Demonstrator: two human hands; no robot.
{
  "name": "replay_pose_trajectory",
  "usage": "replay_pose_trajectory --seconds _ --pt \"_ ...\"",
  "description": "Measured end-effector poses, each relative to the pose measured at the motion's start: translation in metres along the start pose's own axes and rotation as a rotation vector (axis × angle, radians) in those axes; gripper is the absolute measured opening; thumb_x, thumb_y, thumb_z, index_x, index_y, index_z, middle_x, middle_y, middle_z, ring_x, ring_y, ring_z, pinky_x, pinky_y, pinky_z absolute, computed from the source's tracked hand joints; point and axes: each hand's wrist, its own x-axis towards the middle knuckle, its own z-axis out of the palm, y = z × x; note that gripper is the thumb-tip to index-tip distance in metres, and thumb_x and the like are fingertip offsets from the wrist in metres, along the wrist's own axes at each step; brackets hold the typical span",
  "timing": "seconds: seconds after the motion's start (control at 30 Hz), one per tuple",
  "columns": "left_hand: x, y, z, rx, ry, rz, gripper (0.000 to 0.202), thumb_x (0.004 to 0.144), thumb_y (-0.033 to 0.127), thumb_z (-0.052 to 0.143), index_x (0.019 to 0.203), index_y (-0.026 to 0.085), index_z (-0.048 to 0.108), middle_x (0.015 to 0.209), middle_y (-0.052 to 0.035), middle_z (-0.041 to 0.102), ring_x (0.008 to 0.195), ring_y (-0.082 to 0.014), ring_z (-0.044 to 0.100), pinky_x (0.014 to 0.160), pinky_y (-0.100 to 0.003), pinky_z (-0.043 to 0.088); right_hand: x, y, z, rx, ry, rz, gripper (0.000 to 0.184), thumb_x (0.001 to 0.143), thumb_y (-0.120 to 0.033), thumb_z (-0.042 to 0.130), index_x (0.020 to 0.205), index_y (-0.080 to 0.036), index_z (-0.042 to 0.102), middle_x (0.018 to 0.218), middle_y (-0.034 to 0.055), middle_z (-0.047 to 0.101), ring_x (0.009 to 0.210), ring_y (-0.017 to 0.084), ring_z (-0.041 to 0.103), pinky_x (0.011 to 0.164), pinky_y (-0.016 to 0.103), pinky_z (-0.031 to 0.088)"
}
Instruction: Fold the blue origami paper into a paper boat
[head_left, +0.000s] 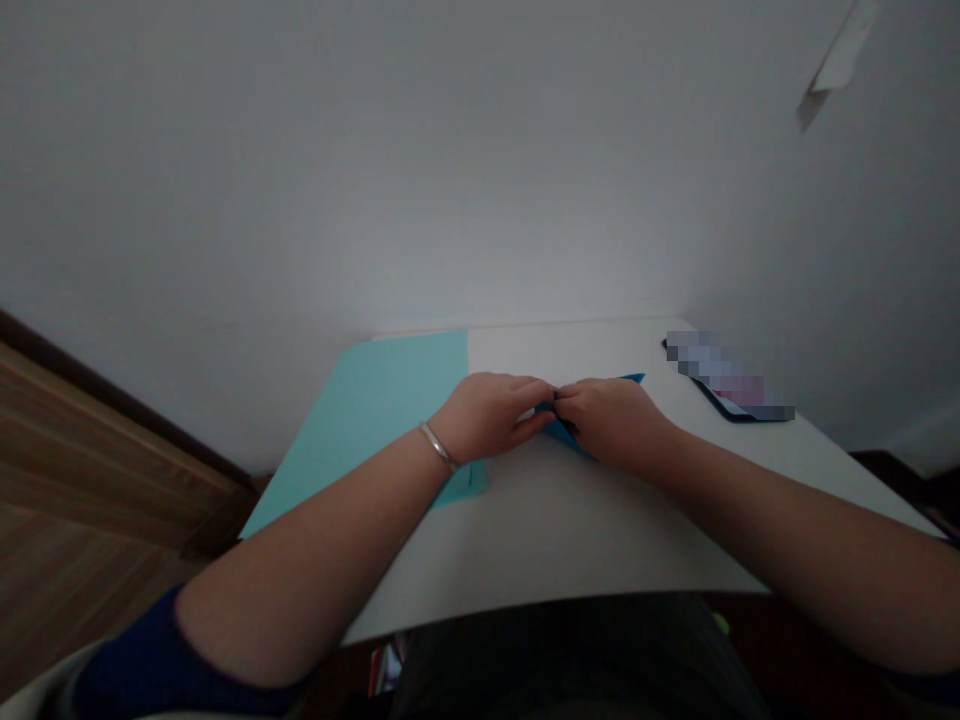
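Note:
A piece of folded blue paper [568,438] is held between my two hands above the white table, with one pointed corner sticking out past the right knuckles. My left hand [495,412], below a silver bangle, pinches its left part with thumb and fingers. From the other side my right hand [616,418] is closed on the paper, its fingertips meeting those of the left. Much of the paper is hidden by the fingers. Under my left wrist lie light teal sheets [390,385], flat on the table.
The white table [555,540] stands against a grey-white wall [480,170]. At its right edge lies a phone-like device [727,385] with a pixelated screen. Wooden furniture [97,440] is at the left. A strip of paper [846,50] hangs on the wall, upper right.

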Motion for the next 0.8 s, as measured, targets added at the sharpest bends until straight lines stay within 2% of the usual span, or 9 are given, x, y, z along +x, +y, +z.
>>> replay_pose_trajectory --seconds 0.1,0.17,0.27,0.4,0.5,0.63,0.8 --pt "0.0 -0.001 -0.001 0.064 0.002 0.007 0.024 0.093 0.036 0.044 0.098 0.019 0.06 0.089 -0.0032 0.07 0.077 -0.0179 0.065 0.061 -0.027 0.043 -0.001 0.004 -0.007 -0.042 -0.048 0.026 0.023 0.087 -0.024 0.045 0.08 -0.021 0.067 0.084 0.0043 0.072 0.073 0.019 0.065 0.053 0.027 0.033" --pt "-0.001 -0.001 -0.001 0.095 0.008 0.021 0.021 0.091 0.033 0.045 0.094 0.019 0.06 0.086 -0.0029 0.07 0.075 -0.0171 0.064 0.059 -0.027 0.041 -0.003 0.009 -0.013 -0.087 -0.105 0.071 0.023 0.088 -0.029 0.045 0.084 -0.022 0.068 0.082 0.0053 0.071 0.07 0.02 0.065 0.052 0.027 0.033" --pt "-0.001 -0.001 -0.001 0.122 0.027 0.034 0.014 0.086 0.027 0.047 0.086 0.019 0.059 0.08 -0.0019 0.068 0.07 -0.0154 0.062 0.057 -0.026 0.039 -0.007 0.021 -0.021 -0.12 -0.18 0.114 0.017 0.084 -0.026 0.05 0.084 -0.022 0.067 0.086 0.0072 0.071 0.073 0.021 0.065 0.056 0.028 0.036" --pt "-0.001 -0.001 0.0 0.131 0.035 0.036 0.011 0.081 0.022 0.048 0.081 0.019 0.058 0.074 -0.0011 0.067 0.066 -0.0148 0.06 0.055 -0.026 0.037 -0.009 0.029 -0.023 -0.148 -0.263 0.156 0.017 0.083 -0.018 0.049 0.083 -0.021 0.066 0.08 0.0087 0.07 0.072 0.023 0.066 0.057 0.03 0.039" --pt "-0.001 -0.001 0.001 0.136 0.041 0.03 0.011 0.081 0.022 0.048 0.082 0.019 0.058 0.075 -0.0011 0.067 0.066 -0.015 0.06 0.054 -0.026 0.037 -0.009 0.024 -0.025 -0.202 -0.283 0.173 0.023 0.083 -0.011 0.046 0.085 -0.019 0.067 0.081 0.0109 0.07 0.073 0.025 0.067 0.057 0.031 0.04" --pt "-0.002 -0.002 0.001 0.124 0.039 0.026 0.01 0.082 0.022 0.049 0.084 0.019 0.058 0.077 -0.0011 0.067 0.067 -0.015 0.06 0.055 -0.026 0.037 -0.008 0.015 -0.033 -0.272 -0.301 0.218 0.026 0.084 -0.009 0.044 0.087 -0.018 0.068 0.082 0.0138 0.071 0.077 0.028 0.067 0.057 0.033 0.04" --pt "-0.002 -0.004 0.002 0.097 0.046 -0.002 0.012 0.083 0.025 0.049 0.087 0.02 0.059 0.077 -0.0009 0.067 0.068 -0.0152 0.061 0.057 -0.025 0.039 -0.006 0.019 -0.032 -0.315 -0.298 0.146 0.024 0.084 -0.011 0.045 0.085 -0.018 0.068 0.082 0.0135 0.072 0.075 0.026 0.068 0.058 0.033 0.039"
